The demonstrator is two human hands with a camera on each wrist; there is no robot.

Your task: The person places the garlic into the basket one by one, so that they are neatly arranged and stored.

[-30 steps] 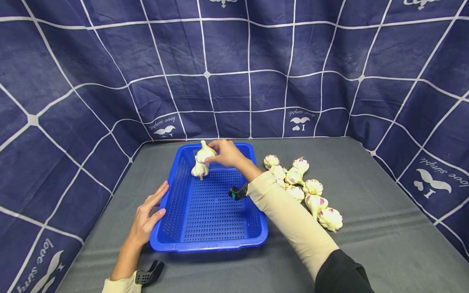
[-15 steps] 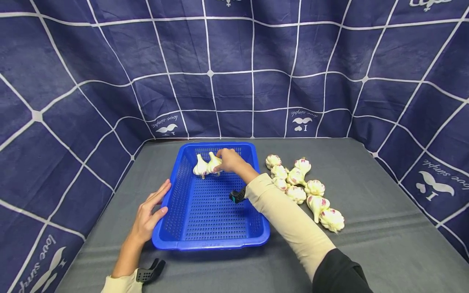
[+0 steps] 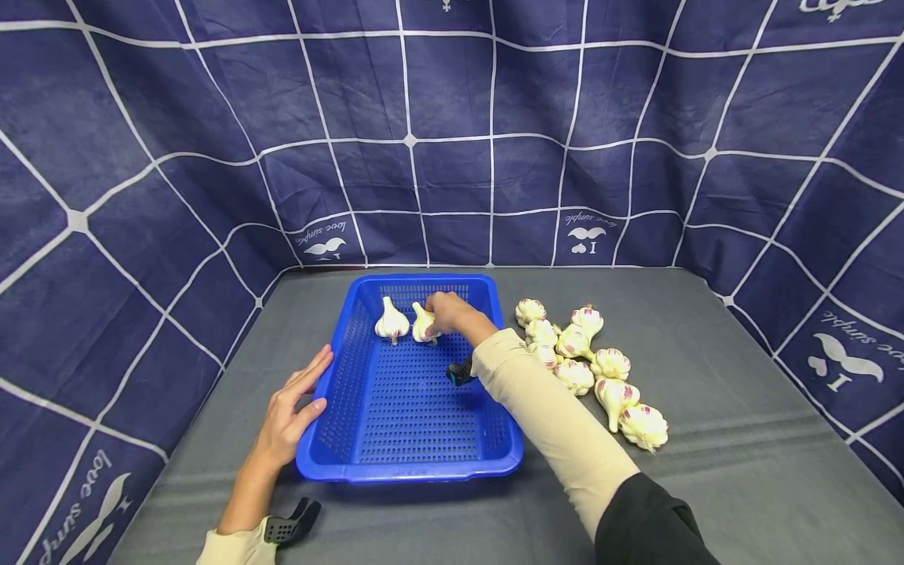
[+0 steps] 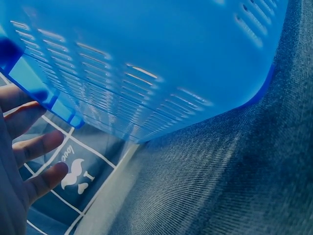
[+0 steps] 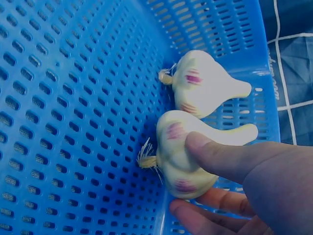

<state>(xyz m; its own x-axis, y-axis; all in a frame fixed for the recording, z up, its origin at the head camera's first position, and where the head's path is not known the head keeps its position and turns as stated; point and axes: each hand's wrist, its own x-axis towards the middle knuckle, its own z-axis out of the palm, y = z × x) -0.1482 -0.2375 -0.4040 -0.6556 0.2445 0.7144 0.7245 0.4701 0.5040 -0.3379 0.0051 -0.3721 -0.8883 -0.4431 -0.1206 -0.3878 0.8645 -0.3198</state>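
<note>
My right hand (image 3: 450,313) is inside the blue perforated basket (image 3: 410,472), near its far end. It holds a garlic bulb (image 5: 178,154), thumb on top and fingers beneath, as the right wrist view shows. Another garlic bulb (image 3: 391,320) sits on the basket floor just left of the held one, its stem toward the far wall. At the basket's left rim, my left hand (image 3: 284,417) rests with fingers extended. The left wrist view has those fingers (image 4: 41,144) spread beside the rim, while the thumb is out of sight there.
Several more garlic bulbs (image 3: 574,377) lie in a loose cluster on the grey cloth (image 3: 734,408), right of the basket and partly behind my right forearm. A blue curtain (image 3: 537,110) with white grid lines stands at the back and both sides.
My right hand has lowered its garlic bulb from above the other one to the basket floor and shifted it right, leaving a small gap. The left hand stays at the rim.
</note>
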